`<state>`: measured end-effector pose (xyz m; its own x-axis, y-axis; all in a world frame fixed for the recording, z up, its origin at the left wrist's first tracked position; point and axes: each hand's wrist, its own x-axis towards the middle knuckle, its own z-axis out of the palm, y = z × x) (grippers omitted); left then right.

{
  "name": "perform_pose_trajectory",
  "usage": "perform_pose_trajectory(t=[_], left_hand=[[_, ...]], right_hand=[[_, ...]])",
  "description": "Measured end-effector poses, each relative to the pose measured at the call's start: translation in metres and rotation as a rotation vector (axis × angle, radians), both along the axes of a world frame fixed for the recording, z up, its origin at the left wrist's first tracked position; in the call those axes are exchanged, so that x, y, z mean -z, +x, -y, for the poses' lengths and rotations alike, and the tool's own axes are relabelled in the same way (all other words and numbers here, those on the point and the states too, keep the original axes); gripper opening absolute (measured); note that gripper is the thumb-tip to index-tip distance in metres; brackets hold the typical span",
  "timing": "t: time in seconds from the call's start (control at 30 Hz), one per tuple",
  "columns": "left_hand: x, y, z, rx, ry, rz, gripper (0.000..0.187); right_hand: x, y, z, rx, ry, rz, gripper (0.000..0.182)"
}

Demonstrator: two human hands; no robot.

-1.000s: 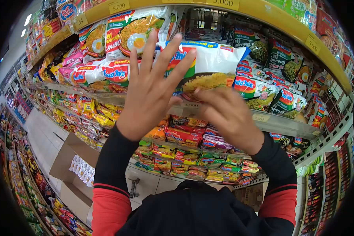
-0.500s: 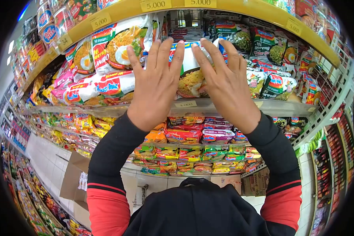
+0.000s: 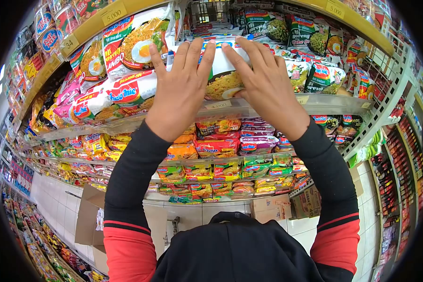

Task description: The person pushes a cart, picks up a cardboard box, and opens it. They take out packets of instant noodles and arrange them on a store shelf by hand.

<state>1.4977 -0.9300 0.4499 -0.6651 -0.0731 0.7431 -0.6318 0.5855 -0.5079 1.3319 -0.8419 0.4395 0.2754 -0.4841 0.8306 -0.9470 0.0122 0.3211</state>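
Both my hands rest on the upper shelf of instant noodle packets. My left hand (image 3: 183, 89) lies palm down over the left part of a white and yellow noodle packet (image 3: 224, 85), fingers stretched and slightly apart. From the other side, my right hand (image 3: 270, 87) lies on the same packet with its fingers spread. The packet lies printed face toward me at the shelf's front, partly covered by my hands. Left of my left hand stands an upright jumbo noodle packet (image 3: 138, 42), with a white and red noodle packet (image 3: 127, 91) lying below it.
A clear shelf lip (image 3: 249, 106) with price tags runs below my hands. Green and black noodle packets (image 3: 308, 35) fill the right side. A yellow price rail (image 3: 310, 5) crosses above. Lower shelves hold colourful packets (image 3: 216, 148). An open cardboard box (image 3: 87, 216) stands on the floor.
My view has shifted a little, so the shelves appear higher. My hands stay on the packet, their fingers lying flatter over its top.
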Motion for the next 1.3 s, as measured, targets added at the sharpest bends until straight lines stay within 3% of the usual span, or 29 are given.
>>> perform_pose_trajectory(t=[0.17, 0.5, 0.7, 0.83, 1.0, 1.03, 1.1, 1.17, 1.23, 1.3], left_hand=[[-0.008, 0.008, 0.001, 0.017, 0.064, 0.086, 0.064], [0.000, -0.004, 0.017, 0.012, -0.096, -0.004, 0.054], [0.007, -0.005, 0.014, -0.032, -0.043, 0.009, 0.061], [0.012, -0.006, 0.014, -0.042, -0.119, -0.012, 0.052], [0.012, -0.004, 0.014, -0.014, -0.022, 0.000, 0.051], [0.011, -0.001, 0.012, -0.034, -0.027, -0.002, 0.051], [0.013, 0.009, 0.002, 0.026, 0.081, -0.018, 0.064], [0.020, 0.025, -0.009, -0.040, 0.099, -0.019, 0.069], [0.032, 0.047, -0.008, 0.218, 0.290, -0.300, 0.073], [0.040, 0.068, 0.011, 0.188, 0.264, -0.418, 0.074]], right_hand=[[-0.006, -0.006, 0.011, -0.022, 0.032, -0.022, 0.069], [-0.012, -0.003, 0.020, 0.079, -0.012, -0.104, 0.059], [-0.007, 0.007, 0.015, 0.083, -0.007, -0.064, 0.058], [-0.004, 0.009, 0.012, 0.049, 0.008, -0.049, 0.062], [-0.017, 0.005, -0.004, -0.101, 0.284, 0.121, 0.067], [-0.020, 0.005, -0.005, -0.120, 0.280, 0.116, 0.067], [-0.023, 0.008, -0.005, 0.069, 0.246, 0.052, 0.061], [-0.020, 0.015, 0.005, 0.045, 0.177, 0.052, 0.055], [-0.018, 0.035, 0.016, -0.003, -0.038, 0.045, 0.052], [-0.012, 0.043, 0.035, -0.014, -0.105, 0.026, 0.051]])
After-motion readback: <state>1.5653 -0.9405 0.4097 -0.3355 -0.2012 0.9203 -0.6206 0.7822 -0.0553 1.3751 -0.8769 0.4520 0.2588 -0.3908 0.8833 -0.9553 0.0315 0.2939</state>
